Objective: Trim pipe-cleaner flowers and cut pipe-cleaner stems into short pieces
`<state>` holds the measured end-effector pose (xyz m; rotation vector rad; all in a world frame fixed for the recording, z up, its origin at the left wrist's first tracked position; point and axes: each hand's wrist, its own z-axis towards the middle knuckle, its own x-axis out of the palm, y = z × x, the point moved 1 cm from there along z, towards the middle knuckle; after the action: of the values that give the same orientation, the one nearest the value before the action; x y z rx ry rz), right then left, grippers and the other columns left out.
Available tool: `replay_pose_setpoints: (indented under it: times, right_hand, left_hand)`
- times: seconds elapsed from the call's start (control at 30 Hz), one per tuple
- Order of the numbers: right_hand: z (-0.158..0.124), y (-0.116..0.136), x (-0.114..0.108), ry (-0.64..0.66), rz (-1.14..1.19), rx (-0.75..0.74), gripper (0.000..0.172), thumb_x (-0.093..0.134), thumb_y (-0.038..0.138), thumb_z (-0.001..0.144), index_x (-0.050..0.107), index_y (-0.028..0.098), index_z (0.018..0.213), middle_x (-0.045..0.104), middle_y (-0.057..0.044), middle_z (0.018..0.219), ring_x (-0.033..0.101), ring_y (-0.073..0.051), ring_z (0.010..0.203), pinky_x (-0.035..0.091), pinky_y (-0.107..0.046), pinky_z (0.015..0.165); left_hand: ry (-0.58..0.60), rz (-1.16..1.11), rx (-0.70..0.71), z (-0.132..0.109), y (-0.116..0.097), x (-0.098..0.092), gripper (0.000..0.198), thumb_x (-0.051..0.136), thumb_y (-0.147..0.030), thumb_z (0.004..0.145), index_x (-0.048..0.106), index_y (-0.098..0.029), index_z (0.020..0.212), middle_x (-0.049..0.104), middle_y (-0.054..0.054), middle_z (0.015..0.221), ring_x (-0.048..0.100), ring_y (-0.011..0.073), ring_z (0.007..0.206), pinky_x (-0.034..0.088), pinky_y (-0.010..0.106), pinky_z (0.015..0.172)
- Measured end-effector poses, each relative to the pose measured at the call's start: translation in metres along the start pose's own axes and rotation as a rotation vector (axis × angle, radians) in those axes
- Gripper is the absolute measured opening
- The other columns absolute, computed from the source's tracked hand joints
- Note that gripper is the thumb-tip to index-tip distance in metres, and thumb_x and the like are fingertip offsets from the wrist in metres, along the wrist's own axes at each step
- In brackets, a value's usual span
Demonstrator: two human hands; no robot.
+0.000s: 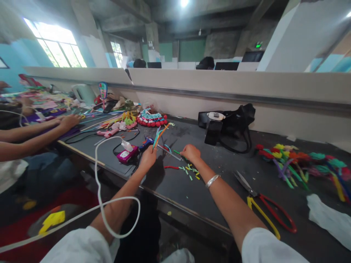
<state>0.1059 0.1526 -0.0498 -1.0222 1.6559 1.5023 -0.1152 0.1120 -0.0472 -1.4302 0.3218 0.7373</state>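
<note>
My left hand (148, 159) is closed around a small bundle of coloured pipe cleaners (159, 137), orange, teal and green, which point up and away from me. Across from it, the fingers of my right hand (191, 152) pinch a short green pipe cleaner (177, 152) just above the dark table. Between and below the hands lie several short green and yellow cut pieces (189, 171) and a red pipe cleaner (171, 167). A thin grey rod (172, 153) rests between the two hands. Close to my left hand is a blue tool (146, 144), partly hidden.
Large scissors (253, 193) with red and yellow handles lie at right, below a colourful pipe-cleaner pile (296, 160). A black bag (233, 122) stands at the back. The white cable (98, 186) loops over my left forearm from a purple box (127, 155). Another person's arms (52, 129) work at left.
</note>
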Motion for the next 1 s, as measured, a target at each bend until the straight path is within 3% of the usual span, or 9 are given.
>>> replay_pose_setpoints:
  times: [0.13,0.23,0.3,0.4,0.5,0.6,0.77,1.0]
  right_hand:
    - [0.002,-0.002,0.009,0.034,-0.028,0.007,0.027,0.06,0.034,0.093,0.06,0.017,0.115,0.062,-0.007,0.115,0.063,-0.02,0.098,0.053,-0.04,0.084]
    - [-0.005,-0.003,0.009,0.038,-0.007,-0.003,0.026,0.06,0.034,0.093,0.061,0.017,0.113,0.063,-0.006,0.112,0.064,-0.019,0.095,0.054,-0.038,0.081]
    - [-0.014,-0.004,0.007,0.022,0.02,-0.02,0.026,0.059,0.035,0.094,0.062,0.016,0.111,0.064,-0.006,0.11,0.064,-0.019,0.094,0.054,-0.038,0.081]
    - [-0.034,-0.006,0.003,-0.015,0.072,-0.066,0.025,0.058,0.036,0.094,0.063,0.016,0.11,0.064,-0.006,0.111,0.064,-0.019,0.095,0.054,-0.039,0.083]
    - [-0.059,-0.01,0.002,-0.039,0.131,-0.133,0.024,0.057,0.035,0.095,0.063,0.016,0.108,0.065,-0.006,0.109,0.063,-0.019,0.096,0.053,-0.04,0.085]
    - [-0.086,-0.016,0.003,-0.046,0.185,-0.194,0.023,0.057,0.036,0.095,0.064,0.015,0.103,0.066,-0.005,0.102,0.064,-0.018,0.091,0.053,-0.039,0.083]
    - [-0.121,-0.03,0.004,-0.072,0.254,-0.24,0.023,0.055,0.036,0.095,0.066,0.016,0.092,0.069,-0.002,0.086,0.065,-0.015,0.08,0.051,-0.034,0.078]
    - [-0.14,-0.044,0.0,-0.131,0.31,-0.262,0.019,0.053,0.027,0.087,0.07,0.024,0.082,0.071,0.002,0.077,0.065,-0.015,0.072,0.045,-0.023,0.067]
  left_hand:
    - [-0.052,0.139,0.116,-0.002,0.002,0.004,0.015,0.056,-0.026,0.082,0.063,-0.016,0.091,0.063,0.009,0.087,0.058,0.0259,0.089,0.043,0.039,0.086]
    - [-0.145,0.186,0.213,-0.021,0.003,0.006,0.034,0.057,-0.029,0.082,0.062,-0.015,0.112,0.056,0.016,0.118,0.05,0.0316,0.112,0.036,0.047,0.1]
    - [-0.197,0.188,0.278,-0.04,0.005,0.006,0.036,0.054,-0.031,0.085,0.061,-0.016,0.117,0.052,0.015,0.124,0.046,0.0311,0.118,0.034,0.048,0.104]
    - [-0.244,0.146,0.395,-0.073,0.01,0.001,0.031,0.05,-0.032,0.088,0.063,-0.018,0.112,0.054,0.012,0.116,0.05,0.027,0.113,0.038,0.044,0.102]
    - [-0.205,0.064,0.521,-0.104,0.013,-0.005,0.025,0.051,-0.029,0.089,0.065,-0.021,0.109,0.057,0.011,0.112,0.053,0.0259,0.11,0.041,0.042,0.101]
    - [-0.19,0.04,0.525,-0.123,0.014,-0.014,0.022,0.053,-0.027,0.088,0.067,-0.024,0.105,0.06,0.011,0.109,0.056,0.0268,0.107,0.044,0.044,0.098]
    - [-0.159,0.011,0.462,-0.127,0.016,-0.021,0.021,0.054,-0.03,0.086,0.069,-0.023,0.1,0.063,0.01,0.105,0.058,0.0271,0.102,0.045,0.046,0.095]
    - [-0.064,-0.027,0.455,-0.12,0.014,-0.01,0.018,0.057,-0.03,0.082,0.071,-0.023,0.092,0.064,0.01,0.101,0.06,0.0265,0.101,0.046,0.044,0.093]
